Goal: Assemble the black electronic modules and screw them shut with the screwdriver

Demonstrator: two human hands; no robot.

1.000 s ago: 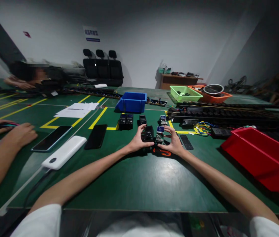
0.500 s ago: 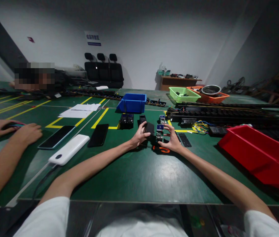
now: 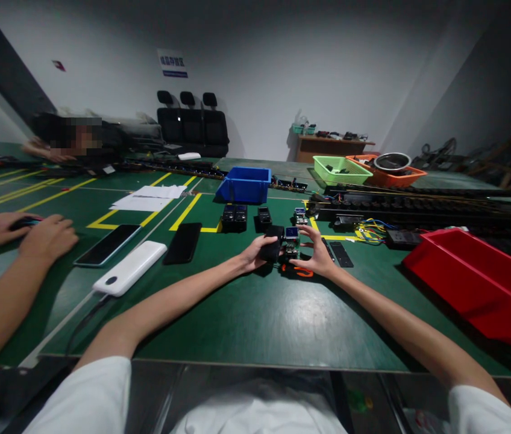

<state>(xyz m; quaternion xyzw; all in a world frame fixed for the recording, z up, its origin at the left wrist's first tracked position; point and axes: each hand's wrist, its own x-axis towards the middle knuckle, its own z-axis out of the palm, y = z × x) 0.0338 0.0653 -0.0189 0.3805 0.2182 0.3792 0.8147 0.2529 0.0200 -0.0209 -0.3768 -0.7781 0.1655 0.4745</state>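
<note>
My left hand (image 3: pixel 253 254) is wrapped round a black casing (image 3: pixel 272 244). Right beside it, my right hand (image 3: pixel 317 253) grips a small circuit board with a blue-lit screen (image 3: pixel 291 234) between thumb and fingers. Casing and board meet or nearly meet; the exact contact is too small to tell. Beneath them on the green table lies an orange item (image 3: pixel 303 272). Behind are a black unit (image 3: pixel 264 217), a pair of black units (image 3: pixel 234 217) and another small board with a screen (image 3: pixel 300 216). Flat black strips (image 3: pixel 341 254) lie right of my right hand.
A phone (image 3: pixel 182 243), a white power bank (image 3: pixel 129 269) and another phone (image 3: pixel 108 245) lie left. Blue bin (image 3: pixel 245 185) stands behind, red bin (image 3: pixel 476 289) at right, near long black assemblies (image 3: pixel 413 211). Another person's hands (image 3: pixel 50 238) are at far left.
My left hand has turned the black casing more upright and brought it closer to the board. The view has shifted slightly.
</note>
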